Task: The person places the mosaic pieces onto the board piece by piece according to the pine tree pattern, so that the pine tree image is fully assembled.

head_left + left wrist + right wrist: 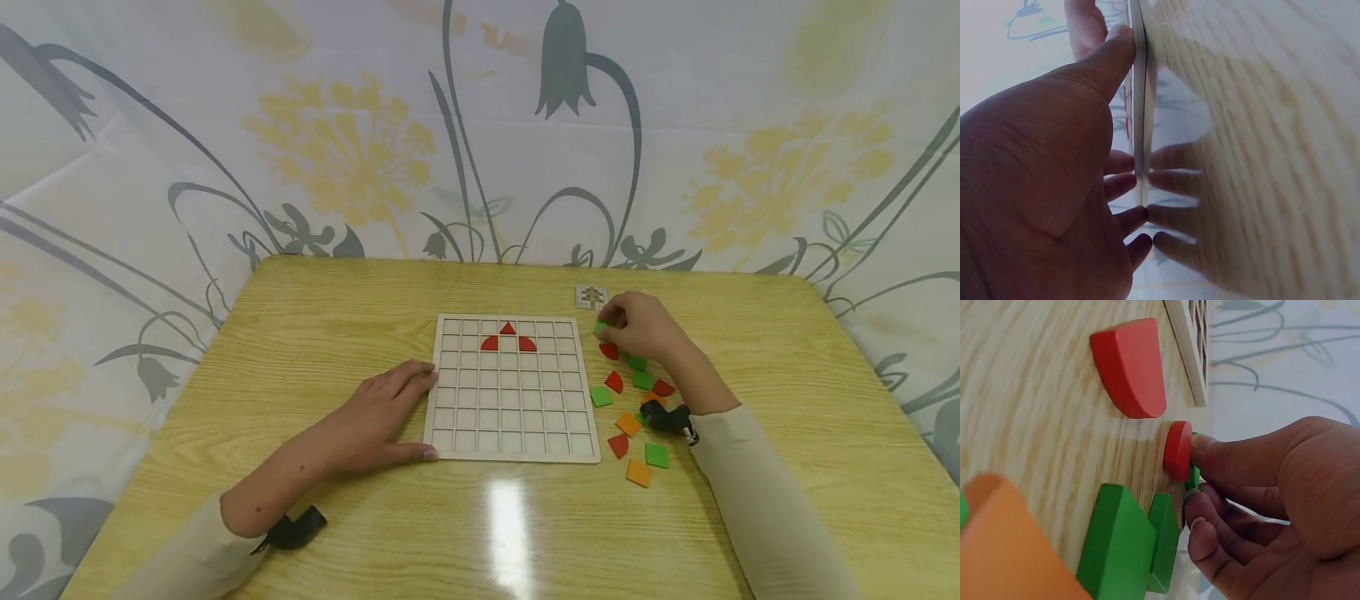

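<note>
1. Green piece: beside the board's far right corner; only the right wrist view shows a red piece partly covering it.
2. Bright; outline, direction and long axis hidden by fingers.
3. Right hand: thumb and fingertips pinch it.
4. Left hand: spread, touching the board's left edge.

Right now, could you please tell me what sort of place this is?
Probably a tabletop activity area: a wood-grain table, a gridded board, loose colored pieces and a floral backdrop.
</note>
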`<state>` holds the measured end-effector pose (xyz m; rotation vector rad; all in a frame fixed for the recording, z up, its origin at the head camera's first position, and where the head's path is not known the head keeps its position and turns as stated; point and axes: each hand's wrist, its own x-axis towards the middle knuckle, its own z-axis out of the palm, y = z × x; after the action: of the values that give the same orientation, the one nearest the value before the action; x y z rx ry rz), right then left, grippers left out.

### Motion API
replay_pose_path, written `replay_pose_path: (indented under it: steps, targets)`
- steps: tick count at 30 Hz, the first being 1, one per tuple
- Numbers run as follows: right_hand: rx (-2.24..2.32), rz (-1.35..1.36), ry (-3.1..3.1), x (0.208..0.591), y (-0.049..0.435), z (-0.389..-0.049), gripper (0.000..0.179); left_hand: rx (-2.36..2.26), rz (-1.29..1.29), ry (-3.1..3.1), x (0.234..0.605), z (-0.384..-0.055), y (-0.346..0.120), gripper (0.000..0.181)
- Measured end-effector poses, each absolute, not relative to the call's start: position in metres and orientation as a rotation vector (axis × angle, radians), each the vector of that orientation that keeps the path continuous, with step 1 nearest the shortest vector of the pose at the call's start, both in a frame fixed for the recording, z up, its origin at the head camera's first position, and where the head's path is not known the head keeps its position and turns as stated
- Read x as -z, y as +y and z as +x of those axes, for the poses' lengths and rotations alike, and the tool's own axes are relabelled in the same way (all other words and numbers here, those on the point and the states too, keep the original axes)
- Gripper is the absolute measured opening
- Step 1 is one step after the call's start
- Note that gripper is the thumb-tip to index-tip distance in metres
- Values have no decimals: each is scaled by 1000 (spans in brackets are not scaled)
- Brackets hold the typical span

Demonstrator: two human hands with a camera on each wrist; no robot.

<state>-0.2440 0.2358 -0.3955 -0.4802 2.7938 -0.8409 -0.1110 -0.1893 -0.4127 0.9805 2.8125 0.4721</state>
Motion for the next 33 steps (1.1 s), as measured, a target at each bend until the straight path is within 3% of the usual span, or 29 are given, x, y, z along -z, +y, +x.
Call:
replay_pose_path:
  steps: [19, 25, 33]
  targets:
    - [809, -540, 2796, 394, 231, -243, 17, -473, 1008, 2817, 413, -111, -189, 100]
    - [853, -625, 2828, 383, 210, -239, 20, -473, 1012, 2818, 413, -111, -189, 100]
    - [979, -712, 2755, 381, 175, -237, 10, -476, 1008, 2814, 412, -110, -188, 100]
